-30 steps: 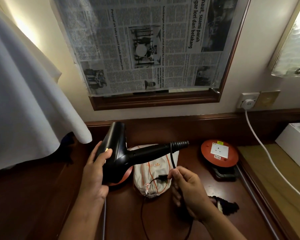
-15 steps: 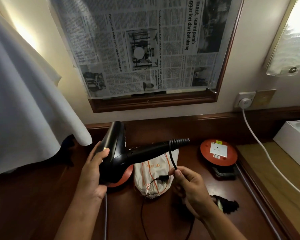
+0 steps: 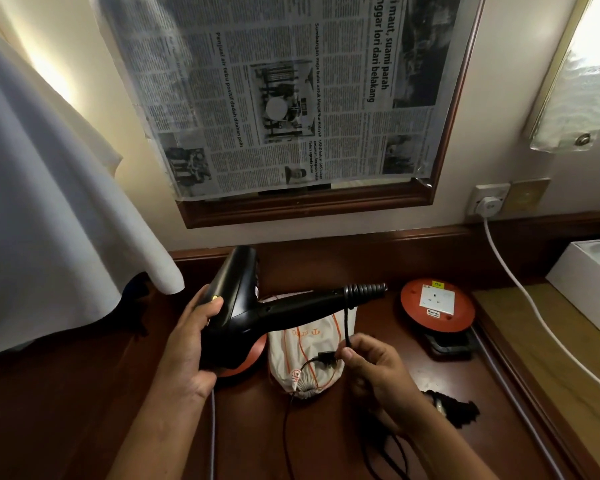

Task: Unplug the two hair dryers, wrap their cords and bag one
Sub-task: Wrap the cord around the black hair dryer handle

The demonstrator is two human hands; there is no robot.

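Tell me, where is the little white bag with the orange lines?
In the head view, the white drawstring bag lies on the wooden counter, low in the middle, under the black hair dryer, between the left hand and right hand.

hair dryer (image 3: pixel 257 313): black plastic, kinda satin sheen
cord (image 3: pixel 347 323): matt black rubbery stuff
bag (image 3: pixel 305 355): off-white cloth, soft and wrinkly
worktop (image 3: pixel 84 410): dark polished wood, glossy
cord reel (image 3: pixel 437 306): orange-red plastic, smooth
newspaper (image 3: pixel 291 91): thin matt paper
curtain (image 3: pixel 49 202): plain white cloth
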